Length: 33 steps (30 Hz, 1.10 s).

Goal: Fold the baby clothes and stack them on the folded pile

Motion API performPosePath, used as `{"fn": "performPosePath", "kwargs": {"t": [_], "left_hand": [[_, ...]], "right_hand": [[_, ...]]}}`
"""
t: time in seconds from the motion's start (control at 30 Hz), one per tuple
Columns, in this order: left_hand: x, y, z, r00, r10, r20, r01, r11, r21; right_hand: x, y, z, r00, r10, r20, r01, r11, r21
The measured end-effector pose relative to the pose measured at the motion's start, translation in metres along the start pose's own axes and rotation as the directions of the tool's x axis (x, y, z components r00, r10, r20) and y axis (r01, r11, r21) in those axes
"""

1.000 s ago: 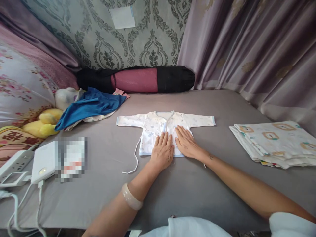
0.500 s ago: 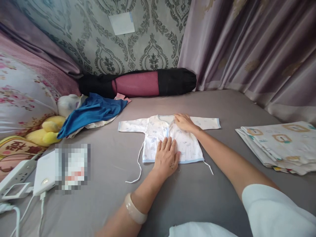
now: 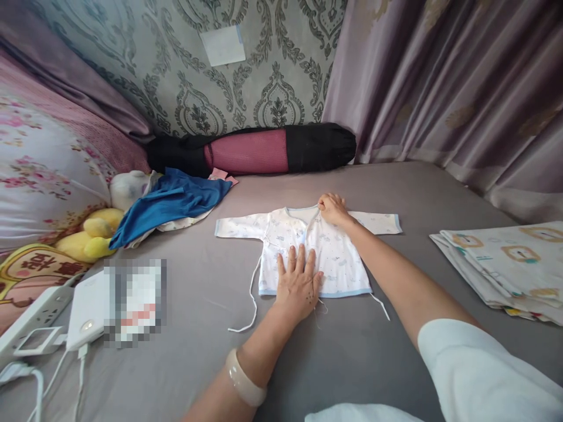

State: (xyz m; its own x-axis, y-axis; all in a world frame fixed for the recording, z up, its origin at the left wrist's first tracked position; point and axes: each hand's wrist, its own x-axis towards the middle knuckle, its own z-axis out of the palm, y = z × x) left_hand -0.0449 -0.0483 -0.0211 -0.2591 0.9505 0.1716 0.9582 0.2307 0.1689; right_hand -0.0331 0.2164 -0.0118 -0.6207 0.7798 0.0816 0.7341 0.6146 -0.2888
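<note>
A small white baby shirt [image 3: 336, 258] with pale blue trim and a faint print lies spread on the grey bed sheet [image 3: 185, 316], both sleeves stretched out sideways. White tie strings trail from its lower left and lower right sides. My left hand [image 3: 299, 281], with a pale bangle [image 3: 244, 381] on the wrist, rests flat on the lower front, fingers spread. At the shirt's right shoulder, beside the neckline, my right hand [image 3: 333, 209] has its fingers curled together, pinching the cloth there.
Folded printed cloths [image 3: 501, 264] lie on the right. On the left are a blue garment [image 3: 176, 196], a yellow plush toy [image 3: 90, 234], a power strip [image 3: 41, 308] and a white box with cables [image 3: 90, 305]. A black and pink roll [image 3: 250, 151] lies along the wall.
My right hand has gone from lying flat on the shirt to gripping its shoulder by the neckline. My left hand's fingers have spread wider. The view has shifted slightly.
</note>
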Motion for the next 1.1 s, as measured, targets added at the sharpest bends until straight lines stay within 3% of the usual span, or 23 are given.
{"fn": "performPosePath", "kwargs": {"t": [0.13, 0.2, 0.37, 0.5, 0.6, 0.8, 0.9, 1.1], "left_hand": [[0.0, 0.0, 0.0, 1.0, 0.002, 0.001, -0.002, 1.0, -0.004], [0.001, 0.001, -0.002, 1.0, -0.004, 0.002, 0.004, 1.0, -0.023], [0.004, -0.001, -0.009, 0.998, -0.059, -0.024, 0.057, 0.996, -0.069], [0.003, -0.007, -0.009, 0.993, -0.103, -0.064, 0.099, 0.994, -0.049], [0.002, -0.008, -0.005, 0.99, -0.142, -0.026, 0.141, 0.99, -0.028], [0.002, -0.007, 0.005, 0.991, -0.132, -0.032, 0.133, 0.99, 0.053], [0.003, -0.007, 0.006, 0.991, -0.129, -0.018, 0.13, 0.99, 0.056], [0.005, -0.009, -0.005, 0.982, -0.176, 0.063, 0.176, 0.984, 0.003]], "right_hand": [[-0.002, -0.001, 0.002, 1.0, 0.018, -0.016, -0.019, 1.0, -0.01], [-0.003, -0.011, -0.001, 0.999, -0.028, -0.016, 0.028, 0.999, -0.036], [-0.002, -0.062, 0.001, 0.971, -0.237, 0.035, 0.237, 0.971, 0.004], [0.001, -0.093, 0.011, 0.944, -0.31, 0.116, 0.312, 0.95, -0.003], [0.002, -0.099, 0.017, 0.946, -0.306, 0.109, 0.311, 0.95, -0.028], [-0.005, -0.102, 0.027, 0.955, -0.295, -0.039, 0.291, 0.953, -0.088], [-0.009, -0.108, 0.029, 0.967, -0.251, -0.036, 0.246, 0.964, -0.097], [-0.039, -0.104, 0.02, 0.973, -0.23, 0.001, 0.229, 0.972, 0.057]]}}
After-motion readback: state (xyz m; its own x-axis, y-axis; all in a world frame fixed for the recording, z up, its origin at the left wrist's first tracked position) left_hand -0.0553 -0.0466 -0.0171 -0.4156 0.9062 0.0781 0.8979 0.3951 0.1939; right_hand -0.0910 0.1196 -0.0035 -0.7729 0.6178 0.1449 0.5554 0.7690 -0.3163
